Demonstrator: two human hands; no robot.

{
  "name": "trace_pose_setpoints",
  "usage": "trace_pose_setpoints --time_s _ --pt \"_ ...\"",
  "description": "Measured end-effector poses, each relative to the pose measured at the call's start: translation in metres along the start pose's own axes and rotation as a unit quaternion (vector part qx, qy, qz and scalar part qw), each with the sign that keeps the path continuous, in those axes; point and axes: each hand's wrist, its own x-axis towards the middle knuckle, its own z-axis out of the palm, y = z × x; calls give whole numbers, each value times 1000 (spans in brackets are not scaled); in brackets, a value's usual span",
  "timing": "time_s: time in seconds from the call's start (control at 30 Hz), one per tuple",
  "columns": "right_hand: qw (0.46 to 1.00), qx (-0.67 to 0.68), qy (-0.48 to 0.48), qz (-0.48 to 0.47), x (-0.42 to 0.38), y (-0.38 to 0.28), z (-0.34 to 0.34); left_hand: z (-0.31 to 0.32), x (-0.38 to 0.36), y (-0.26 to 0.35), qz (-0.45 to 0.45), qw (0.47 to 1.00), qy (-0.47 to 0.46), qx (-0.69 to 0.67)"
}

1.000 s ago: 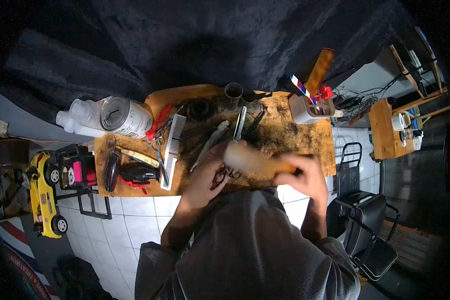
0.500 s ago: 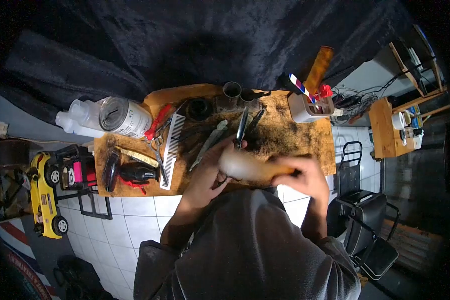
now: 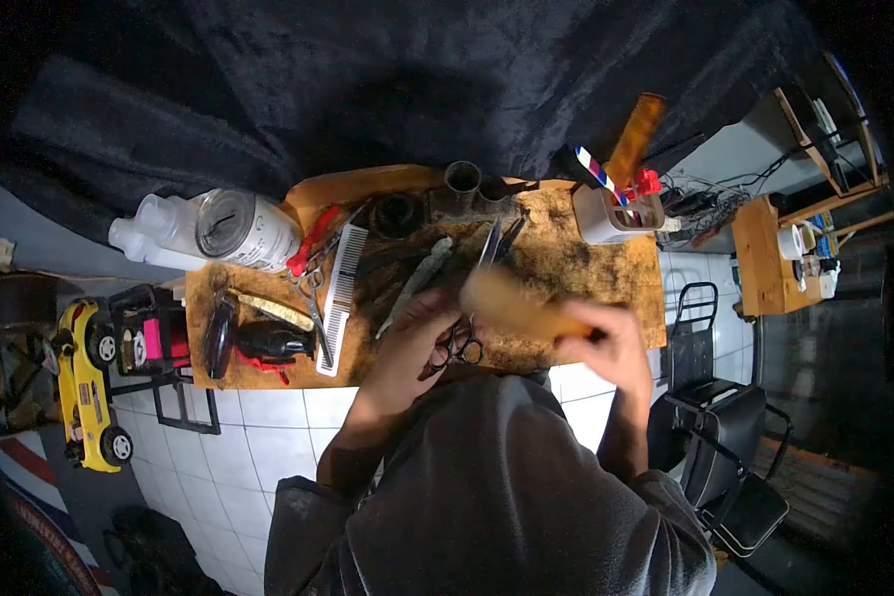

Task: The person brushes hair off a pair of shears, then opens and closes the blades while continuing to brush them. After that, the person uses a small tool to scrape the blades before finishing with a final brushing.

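your left hand (image 3: 414,343) is closed around a pair of scissors (image 3: 472,303), fingers through the loops near the front edge of the wooden table (image 3: 606,273), with the blades running up and away across the tabletop. your right hand (image 3: 611,343) is clenched on the handle of a wooden brush (image 3: 512,306), whose blurred head lies across the scissors' blades, touching or just over them; you cannot tell which from the blur. both hands sit close together above the middle front of the table.

to the left of your left hand a white comb (image 3: 341,298) lies lengthwise on the table, with a black clipper (image 3: 268,343) and a second pair of scissors with red handles (image 3: 313,243) beside it. a white canister (image 3: 246,231) lies on its side at the table's left rear corner, just beside a clear spray bottle (image 3: 154,233). at the right rear corner a white holder (image 3: 611,219) carries an amber comb (image 3: 634,139) standing up tilted. a black cloth (image 3: 417,79) hangs behind the table. a yellow toy car (image 3: 84,387) stands on the floor well to the left, and a black chair (image 3: 725,447) stands to your right.
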Motion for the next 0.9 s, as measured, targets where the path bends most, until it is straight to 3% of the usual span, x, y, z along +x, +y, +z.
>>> trace_pose_setpoints --time_s 0.03,0.1,0.2,0.23,0.27,0.37,0.4,0.5,0.57,0.63,0.67,0.73,0.77,0.8,0.9 --pt "996 -15 -83 13 -5 -8 -1 1 2 1 7 1000 0 5" --pt "989 -38 -139 -23 1 -14 4 4 1 11 -114 969 0 -221" --pt "999 -27 19 16 4 4 7 -11 -7 6 -70 993 -42 83" --pt "997 -16 80 1 7 7 7 -13 -4 5 -206 974 -32 -89" --pt "989 -23 135 50 9 7 6 -13 -4 2 -194 973 -34 -117" --pt "976 -27 207 55 15 -8 3 -6 -5 -3 -167 967 -22 -189" --pt "982 -29 188 15 11 -5 1 -3 -4 1 -162 965 -1 -205" --pt "998 11 -69 -9 -4 -11 -2 10 0 20 -150 956 50 -245" --pt "986 14 -148 -80 1 -16 8 7 5 10 -142 951 47 -270" --pt "993 -62 -104 -10 -1 -16 9 8 1 13 -109 956 24 -270" --pt "998 -44 -48 7 -1 0 9 17 1 8 -128 941 95 -299" --pt "998 -13 60 13 5 -3 7 3 2 1 -58 992 12 -111" --pt "992 -16 123 27 6 -1 9 0 0 1 -163 963 15 -214" --pt "982 -47 183 25 11 1 8 1 -1 4 -167 963 3 -212" --pt "979 -7 202 24 12 -6 3 1 -4 4 -174 962 -14 -210"
